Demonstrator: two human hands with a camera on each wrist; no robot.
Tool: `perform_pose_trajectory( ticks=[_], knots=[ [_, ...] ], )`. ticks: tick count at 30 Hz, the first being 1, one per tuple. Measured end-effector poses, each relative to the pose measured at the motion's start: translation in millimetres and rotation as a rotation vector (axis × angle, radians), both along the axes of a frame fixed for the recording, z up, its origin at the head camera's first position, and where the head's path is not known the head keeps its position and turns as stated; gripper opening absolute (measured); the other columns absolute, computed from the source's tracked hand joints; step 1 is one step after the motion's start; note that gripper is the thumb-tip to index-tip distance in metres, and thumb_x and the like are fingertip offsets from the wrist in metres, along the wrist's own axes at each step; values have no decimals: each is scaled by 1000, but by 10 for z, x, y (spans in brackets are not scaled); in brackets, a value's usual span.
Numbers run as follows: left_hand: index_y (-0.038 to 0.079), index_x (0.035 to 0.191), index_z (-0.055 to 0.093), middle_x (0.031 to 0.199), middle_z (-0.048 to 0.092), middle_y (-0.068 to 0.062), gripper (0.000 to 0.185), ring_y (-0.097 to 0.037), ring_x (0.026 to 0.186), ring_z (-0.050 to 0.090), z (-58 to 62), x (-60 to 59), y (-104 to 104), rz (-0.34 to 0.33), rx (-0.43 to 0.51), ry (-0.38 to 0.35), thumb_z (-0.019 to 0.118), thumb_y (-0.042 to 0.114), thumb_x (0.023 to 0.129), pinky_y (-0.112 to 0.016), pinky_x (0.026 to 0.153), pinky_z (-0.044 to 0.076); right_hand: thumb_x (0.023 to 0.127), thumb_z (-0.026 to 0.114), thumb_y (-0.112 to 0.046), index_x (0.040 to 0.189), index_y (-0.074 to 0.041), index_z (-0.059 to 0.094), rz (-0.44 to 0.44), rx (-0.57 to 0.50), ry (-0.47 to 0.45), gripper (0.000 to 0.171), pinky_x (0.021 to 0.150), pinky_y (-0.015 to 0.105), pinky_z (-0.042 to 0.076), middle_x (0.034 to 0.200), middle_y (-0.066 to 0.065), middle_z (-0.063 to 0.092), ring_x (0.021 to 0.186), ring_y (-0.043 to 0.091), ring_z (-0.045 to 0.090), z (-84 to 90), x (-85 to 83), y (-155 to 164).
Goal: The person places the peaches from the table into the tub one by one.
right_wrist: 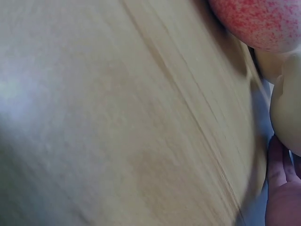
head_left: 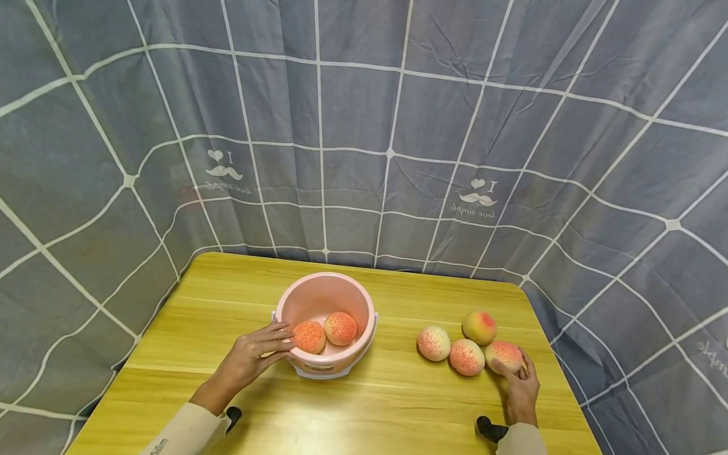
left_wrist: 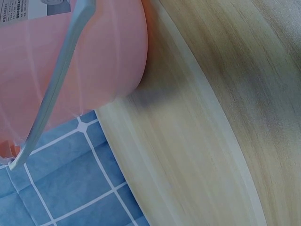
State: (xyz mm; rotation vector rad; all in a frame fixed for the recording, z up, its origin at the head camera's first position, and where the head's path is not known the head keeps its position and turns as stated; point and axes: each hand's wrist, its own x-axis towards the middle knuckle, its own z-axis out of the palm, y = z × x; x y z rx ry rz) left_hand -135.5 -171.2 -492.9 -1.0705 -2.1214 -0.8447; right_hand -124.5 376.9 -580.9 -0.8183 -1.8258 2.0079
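Note:
A pink bucket [head_left: 325, 303] stands mid-table with two speckled peaches [head_left: 309, 336] [head_left: 340, 328] inside. My left hand [head_left: 273, 344] lies against the bucket's near-left wall, fingers straight and touching the rim beside the nearer peach. In the left wrist view only the bucket wall [left_wrist: 94, 61] and its grey handle [left_wrist: 56, 80] show. To the right lie several loose peaches [head_left: 434, 343] [head_left: 467, 357] [head_left: 479, 327]. My right hand [head_left: 514, 371] curls thumb and fingers round the rightmost peach [head_left: 503, 354], which rests on the table. In the right wrist view a red-speckled peach [right_wrist: 263, 23], a pale peach [right_wrist: 287, 113] and a fingertip [right_wrist: 282, 197] show.
The yellow wooden table [head_left: 387, 404] is walled by a grey checked cloth [head_left: 364, 126] at the back and both sides. The table's right edge runs close to the right hand. The blue checked cloth [left_wrist: 70, 188] appears below the table edge in the left wrist view.

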Motion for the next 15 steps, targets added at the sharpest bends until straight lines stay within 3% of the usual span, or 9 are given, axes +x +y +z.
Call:
perform_pose_trajectory(
  ticks=[4,11,15],
  knots=[
    [10,93,79,101,73,-9,39,-34,100,67,-2,3,2,0,-1,-5,54,39,94,-18,106,41,83,77,-10,153,-20,28,4,19,-32,86,86,1,44,141,4,41,130,10,40,42,19,0],
    [7,91,78,100,73,-10,45,-34,100,67,-12,6,2,0,-1,-2,49,40,96,-18,105,42,85,76,-15,154,-21,26,35,62,-20,85,111,16,34,156,9,26,141,16,28,127,23,-12],
    [8,92,79,98,73,-12,43,-34,101,67,-11,4,8,-7,9,-6,50,40,95,-18,106,41,86,75,-17,153,-22,30,42,102,-16,81,103,11,39,151,7,31,135,17,34,215,13,-29]
  ],
)
